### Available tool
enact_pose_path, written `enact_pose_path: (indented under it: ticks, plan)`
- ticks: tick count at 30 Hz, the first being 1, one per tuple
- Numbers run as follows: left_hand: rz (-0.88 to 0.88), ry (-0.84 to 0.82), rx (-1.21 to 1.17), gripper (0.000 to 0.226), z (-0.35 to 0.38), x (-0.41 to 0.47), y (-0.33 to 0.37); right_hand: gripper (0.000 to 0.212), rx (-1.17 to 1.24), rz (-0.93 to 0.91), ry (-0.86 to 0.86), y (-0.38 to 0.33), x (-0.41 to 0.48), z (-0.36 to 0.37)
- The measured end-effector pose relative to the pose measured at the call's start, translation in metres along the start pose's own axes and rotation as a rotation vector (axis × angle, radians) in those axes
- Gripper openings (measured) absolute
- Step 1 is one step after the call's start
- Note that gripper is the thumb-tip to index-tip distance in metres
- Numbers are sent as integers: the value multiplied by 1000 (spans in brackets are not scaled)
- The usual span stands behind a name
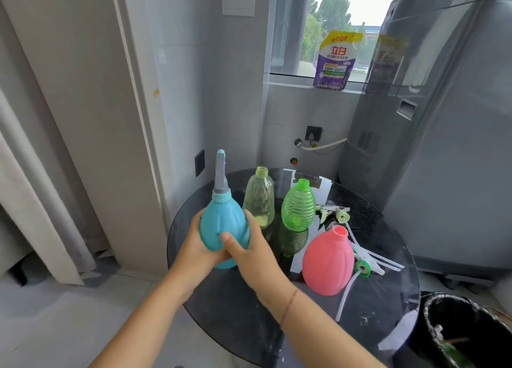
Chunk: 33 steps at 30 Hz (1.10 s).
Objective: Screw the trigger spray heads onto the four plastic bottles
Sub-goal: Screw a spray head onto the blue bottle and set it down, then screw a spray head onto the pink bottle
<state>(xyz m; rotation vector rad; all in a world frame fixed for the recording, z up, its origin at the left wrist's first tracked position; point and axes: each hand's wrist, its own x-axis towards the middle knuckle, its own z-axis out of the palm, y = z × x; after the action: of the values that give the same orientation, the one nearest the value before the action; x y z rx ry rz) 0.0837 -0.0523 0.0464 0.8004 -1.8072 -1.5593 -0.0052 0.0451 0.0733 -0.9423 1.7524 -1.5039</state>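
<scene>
- Both hands wrap the blue bottle [221,225] at the left edge of the round dark surface [382,298]: left hand [194,247] cups its left side, right hand [246,252] grips its right, thumb across the front.
- One spray head [220,172] sits on the blue bottle, pointing up.
- Four bottles: blue, clear yellowish [260,197] and green [298,204] farther back, pink [328,261] to the right, the last three open-necked.
- Loose spray heads [363,266] with tubes lie right of the pink bottle; their number is unclear.
- Open room lies along the near edge of the surface; a bin [468,331] stands near right.
</scene>
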Motion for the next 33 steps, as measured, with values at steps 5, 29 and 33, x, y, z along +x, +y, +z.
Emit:
enact_pose_path:
  ticks: [5, 29, 33]
  plan:
    - [-64, -17, 79, 78, -29, 60, -21, 77, 40, 49, 57, 18, 59, 45]
    - [-48, 266, 426, 104, -22, 77, -48, 71, -121, -46, 98, 20, 77, 46]
    - [347, 344, 341, 71, 26, 7, -30, 55, -225, -285, 130, -3, 13, 7]
